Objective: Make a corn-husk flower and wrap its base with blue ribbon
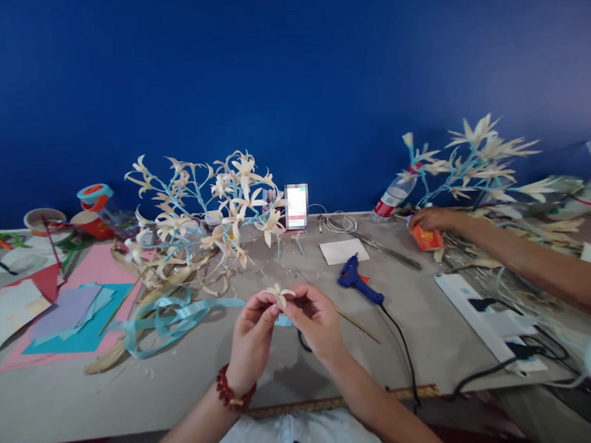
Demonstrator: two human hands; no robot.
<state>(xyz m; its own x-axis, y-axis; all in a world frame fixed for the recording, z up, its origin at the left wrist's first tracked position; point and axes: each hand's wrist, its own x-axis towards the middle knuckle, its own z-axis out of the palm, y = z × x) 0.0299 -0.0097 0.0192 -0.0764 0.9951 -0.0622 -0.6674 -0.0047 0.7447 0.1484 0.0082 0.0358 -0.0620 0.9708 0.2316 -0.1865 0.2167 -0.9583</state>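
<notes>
My left hand (252, 337) and my right hand (315, 320) meet above the grey table (195, 382), both pinched on a small cream paper flower (279, 294). A strip of light blue ribbon (172, 317) runs from the flower's base off to the left and coils on the table. A red bead bracelet (230, 391) sits on my left wrist. Behind my hands stands a branch of cream flowers on blue stems (211, 209).
A blue glue gun (357, 281) with a black cord lies right of my hands, near a white card (344, 251). Another person's hand (430, 220) holds an orange packet (427, 238) beside a second flower branch (473, 158) and a bottle (393, 196). Coloured paper sheets (69, 316) lie left.
</notes>
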